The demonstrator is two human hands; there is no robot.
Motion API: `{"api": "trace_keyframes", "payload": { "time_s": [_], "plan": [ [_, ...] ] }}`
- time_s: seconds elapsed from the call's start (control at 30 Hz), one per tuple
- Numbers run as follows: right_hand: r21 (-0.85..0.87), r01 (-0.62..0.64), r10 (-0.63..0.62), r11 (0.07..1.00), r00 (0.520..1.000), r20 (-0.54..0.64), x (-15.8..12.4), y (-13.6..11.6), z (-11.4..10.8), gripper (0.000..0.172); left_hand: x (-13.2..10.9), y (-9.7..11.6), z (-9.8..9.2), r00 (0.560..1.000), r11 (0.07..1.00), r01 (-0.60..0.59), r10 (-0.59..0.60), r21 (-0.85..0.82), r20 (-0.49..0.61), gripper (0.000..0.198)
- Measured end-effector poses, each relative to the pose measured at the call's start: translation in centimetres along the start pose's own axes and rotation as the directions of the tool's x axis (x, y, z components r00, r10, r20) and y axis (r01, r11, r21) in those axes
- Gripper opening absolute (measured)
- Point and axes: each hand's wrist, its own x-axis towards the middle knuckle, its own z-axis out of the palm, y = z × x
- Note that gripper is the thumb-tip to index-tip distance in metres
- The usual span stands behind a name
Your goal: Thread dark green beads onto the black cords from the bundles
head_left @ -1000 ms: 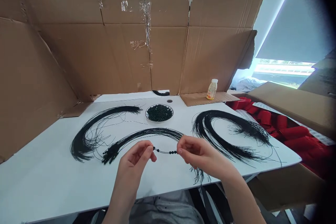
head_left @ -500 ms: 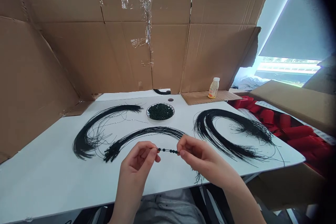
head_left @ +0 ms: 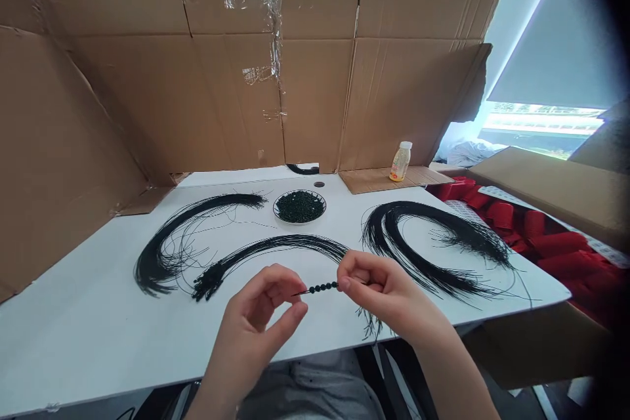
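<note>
A short row of several dark round beads (head_left: 323, 287) sits on a thin dark cord, the beads pushed together against my right fingertips. Thumb and index finger of my right hand (head_left: 371, 282) pinch this beaded cord at its right end. My left hand (head_left: 266, 312) is at the other end, thumb and forefinger apart, with the cord's thin tip by its index finger. Behind the hands a tied bundle of black cords (head_left: 280, 243) curves over the white table (head_left: 123, 335), its knotted end at left. Loose cord ends (head_left: 370, 323) hang below my right hand.
A plate of dark green beads (head_left: 299, 207) stands behind the bundle. More black cord bundles lie left (head_left: 157, 262) and right (head_left: 394, 236). Cardboard walls (head_left: 221, 98) enclose the back and left. A small bottle (head_left: 400, 162) and a box of red items (head_left: 546, 243) are at right.
My left thumb and fingers have parted from the cord. The beads, spread out before, now sit close together by my right fingertips. The view has tilted slightly down.
</note>
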Motion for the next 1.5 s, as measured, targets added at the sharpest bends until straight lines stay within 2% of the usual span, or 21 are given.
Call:
{"api": "trace_keyframes", "payload": {
  "time_s": [0.13,0.27,0.33,0.4,0.63,0.7,0.83,0.97,1.07,1.17,1.27,1.4,1.5],
  "plan": [
    [-0.004,-0.033,0.033,0.999,0.999,0.027,0.6,0.1,-0.4,0.021,1.0,0.1,-1.8,0.971,0.993,-0.108,0.095,0.048,0.221,0.022],
    [-0.015,-0.045,0.046,0.999,0.997,0.058,1.2,0.3,-0.5,0.012,2.4,0.8,-2.9,0.855,0.943,-0.314,0.229,0.112,0.465,0.032],
    [-0.022,-0.051,0.053,0.998,0.995,0.079,1.4,0.6,-0.4,0.01,2.8,1.0,-3.1,0.818,0.92,-0.374,0.269,0.115,0.509,0.033],
    [-0.034,-0.06,0.063,0.998,0.992,0.105,1.5,0.8,-0.4,0.009,3.1,1.0,-3.3,0.803,0.917,-0.386,0.278,0.105,0.526,0.032],
    [-0.084,-0.084,0.097,0.993,0.983,0.156,1.5,1.2,-0.5,0.017,3.6,0.5,-4.1,0.777,0.947,-0.317,0.231,0.047,0.586,0.022],
    [-0.099,-0.084,0.099,0.992,0.982,0.161,1.4,1.0,-0.4,0.018,3.6,0.7,-4.1,0.787,0.957,-0.287,0.207,0.048,0.581,0.018],
    [-0.152,-0.069,0.092,0.986,0.984,0.152,1.1,1.0,0.0,0.016,3.8,0.9,-4.1,0.82,0.958,-0.202,0.051,0.204,0.57,0.015],
    [-0.244,-0.046,0.077,0.969,0.99,0.12,1.2,1.6,0.5,0.011,4.0,0.1,-4.3,0.75,0.953,-0.101,-0.116,0.286,0.651,0.014],
    [-0.296,-0.044,0.087,0.954,0.987,0.134,1.3,1.9,0.7,0.009,3.9,-0.8,-4.5,0.738,0.946,-0.028,-0.198,0.323,0.645,0.012],
    [-0.328,-0.042,0.096,0.944,0.984,0.148,1.3,2.0,0.8,0.008,3.7,-1.3,-4.6,0.753,0.952,0.086,-0.256,0.294,0.607,0.007],
    [-0.352,-0.043,0.104,0.935,0.982,0.156,1.2,1.9,0.9,0.007,3.5,-1.4,-4.4,0.755,0.956,0.182,-0.286,0.231,0.59,0.014],
    [-0.385,-0.05,0.123,0.922,0.978,0.169,1.2,1.8,1.2,0.005,3.5,-1.5,-4.1,0.738,0.942,0.156,-0.311,0.297,0.599,0.006],
    [-0.413,-0.05,0.13,0.909,0.977,0.169,1.1,1.7,1.4,0.004,3.5,-1.5,-3.9,0.748,0.924,0.15,-0.339,0.353,0.571,0.003]
  ]
}}
